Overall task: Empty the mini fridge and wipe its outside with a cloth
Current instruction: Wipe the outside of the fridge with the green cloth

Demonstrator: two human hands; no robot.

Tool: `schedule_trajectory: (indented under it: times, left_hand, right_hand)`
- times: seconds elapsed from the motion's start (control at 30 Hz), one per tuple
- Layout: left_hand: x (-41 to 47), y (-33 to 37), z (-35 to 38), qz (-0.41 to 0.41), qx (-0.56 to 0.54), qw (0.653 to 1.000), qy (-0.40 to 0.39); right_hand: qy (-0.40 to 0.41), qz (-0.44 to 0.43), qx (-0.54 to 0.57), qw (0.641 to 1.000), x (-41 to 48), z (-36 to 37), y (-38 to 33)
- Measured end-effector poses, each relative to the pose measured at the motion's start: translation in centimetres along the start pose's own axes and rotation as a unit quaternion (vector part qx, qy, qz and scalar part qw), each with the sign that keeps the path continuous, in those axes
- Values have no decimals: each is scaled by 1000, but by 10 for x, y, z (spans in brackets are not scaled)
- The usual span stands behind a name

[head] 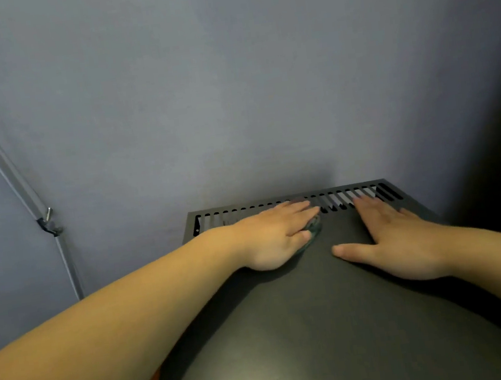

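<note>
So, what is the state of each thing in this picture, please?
mini fridge: only its top shows; door unseen
cloth: mostly hidden under the left hand, on the mini fridge
left hand: fingers straight, pressing the cloth
right hand: flat on the mini fridge, holding nothing

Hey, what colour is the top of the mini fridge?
The mini fridge top is dark charcoal grey, almost black; the head view shows it.

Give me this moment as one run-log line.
step: wipe top | left hand: presses cloth flat by vent slots | right hand: flat on mini fridge top, holds nothing | fridge contents: not visible
</note>
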State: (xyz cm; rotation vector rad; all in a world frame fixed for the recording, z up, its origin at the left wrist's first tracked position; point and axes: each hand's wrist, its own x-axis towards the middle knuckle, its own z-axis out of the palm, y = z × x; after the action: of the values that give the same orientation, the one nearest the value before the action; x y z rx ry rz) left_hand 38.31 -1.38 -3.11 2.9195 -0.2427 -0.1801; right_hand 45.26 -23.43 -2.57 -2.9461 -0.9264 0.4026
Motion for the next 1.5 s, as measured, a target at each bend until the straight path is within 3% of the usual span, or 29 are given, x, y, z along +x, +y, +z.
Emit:
schedule_trajectory:
  times: [0.13,0.43,0.67,0.73,0.83,1.03,1.27,1.5]
  left_hand:
    - [16,-4,-3,-6,5,1000,-2]
    - [-44,-33,-4,-48,30,998,-5]
    - [-1,-12,1,-33,-2,999,1]
    - [14,-1,-1,-28,0,1000,2]
    - [35,15,-1,-17,7,1000,2]
    - [89,52,5,14,30,999,9]
    - [137,85,4,36,-48,996,73]
    - [113,64,6,-75,-11,994,74]
  right_hand:
    - [-11,-4,-4,1000,2,-2,-1]
    - [-8,-23,-9,1000,3,1,2]
    - [-17,-53,61,997,-5,-11,10]
    - [-11,-38,88,995,-11,-15,27]
    - [20,10,41,999,-17,-10,62]
    - [10,3,231,973,-21,1,98]
    - [12,-32,320,947,-13,8,108]
    - [10,-61,323,944,-12,6,110]
